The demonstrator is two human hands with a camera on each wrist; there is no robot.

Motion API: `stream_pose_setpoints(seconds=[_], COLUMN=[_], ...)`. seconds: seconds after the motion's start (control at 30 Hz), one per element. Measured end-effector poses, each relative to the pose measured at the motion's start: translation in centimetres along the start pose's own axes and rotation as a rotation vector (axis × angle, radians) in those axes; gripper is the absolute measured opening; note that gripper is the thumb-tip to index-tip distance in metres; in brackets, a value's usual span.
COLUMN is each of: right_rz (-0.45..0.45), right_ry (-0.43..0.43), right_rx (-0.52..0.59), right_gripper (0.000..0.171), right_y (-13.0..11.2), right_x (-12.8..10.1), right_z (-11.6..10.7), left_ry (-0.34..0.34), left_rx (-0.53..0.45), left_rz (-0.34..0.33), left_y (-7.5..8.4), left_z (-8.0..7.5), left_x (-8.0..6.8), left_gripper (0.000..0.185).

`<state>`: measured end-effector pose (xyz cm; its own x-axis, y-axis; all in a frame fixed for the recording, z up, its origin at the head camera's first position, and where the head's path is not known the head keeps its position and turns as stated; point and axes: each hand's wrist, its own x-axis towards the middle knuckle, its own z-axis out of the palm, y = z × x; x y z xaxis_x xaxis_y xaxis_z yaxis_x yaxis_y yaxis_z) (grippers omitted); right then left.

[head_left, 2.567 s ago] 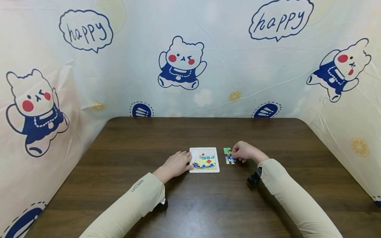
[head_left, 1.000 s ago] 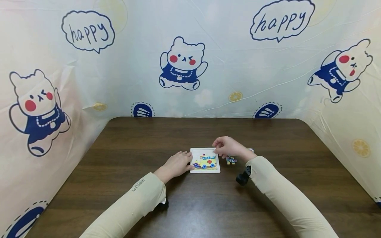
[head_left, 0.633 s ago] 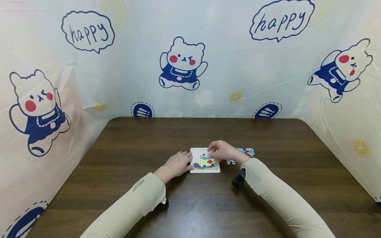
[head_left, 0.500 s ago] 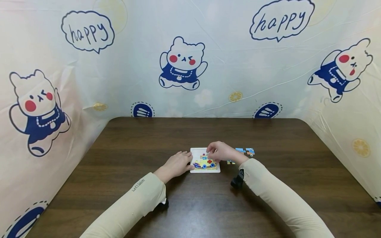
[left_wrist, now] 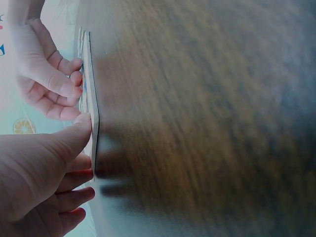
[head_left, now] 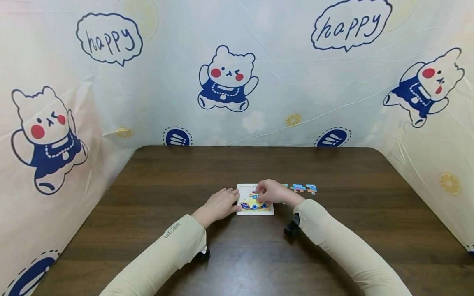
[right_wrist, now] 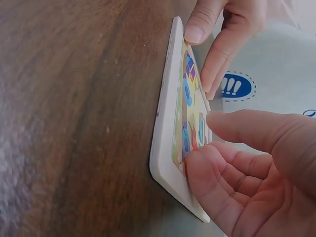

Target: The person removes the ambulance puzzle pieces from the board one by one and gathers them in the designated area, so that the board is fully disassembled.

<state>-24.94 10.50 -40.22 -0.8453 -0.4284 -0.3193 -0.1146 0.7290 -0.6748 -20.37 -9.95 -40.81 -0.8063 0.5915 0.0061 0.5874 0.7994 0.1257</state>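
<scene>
A white-framed jigsaw board point(head_left: 242, 187) lies flat on the brown table, with a yellow ambulance picture point(head_left: 249, 204) in it. My left hand point(head_left: 219, 204) rests on the board's left edge, its fingers nearly straight and the thumb point(left_wrist: 81, 126) pressing the rim at the near corner. Over the right half is my right hand point(head_left: 273, 192), its thumb and forefinger bent as they pinch a small puzzle piece against the picture. Fingertips point(right_wrist: 197, 160) hide nearly all of that piece in the right wrist view. The upper part of the picture area looks white.
Loose puzzle pieces point(head_left: 298, 188) lie in a row just right of the board, partly behind my right hand and wrist. The dark wooden table point(head_left: 237, 255) reaches to a cartoon-printed curtain point(head_left: 163, 74) behind and at both sides.
My right hand has moved left from the loose pieces to over the board, then slightly lower and nearer. The left hand keeps its place on the board's edge.
</scene>
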Motion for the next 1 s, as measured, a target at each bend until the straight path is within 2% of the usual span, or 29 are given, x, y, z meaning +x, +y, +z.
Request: stream_pose_setpoints(seconds=[0.4, 1.0], right_rz=[0.036, 0.022], right_ry=[-0.004, 0.031], right_rx=[0.037, 0.156], right_gripper=[0.018, 0.012], right_y=[-0.23, -0.08], right_x=[-0.04, -0.09], right_z=[-0.05, 0.08], left_ry=[0.005, 0.003], left_rx=[0.009, 0.014], left_rz=[0.008, 0.011], left_y=[-0.08, -0.16], left_z=[0.05, 0.14], left_x=[0.03, 0.11], left_gripper=[0.033, 0.032])
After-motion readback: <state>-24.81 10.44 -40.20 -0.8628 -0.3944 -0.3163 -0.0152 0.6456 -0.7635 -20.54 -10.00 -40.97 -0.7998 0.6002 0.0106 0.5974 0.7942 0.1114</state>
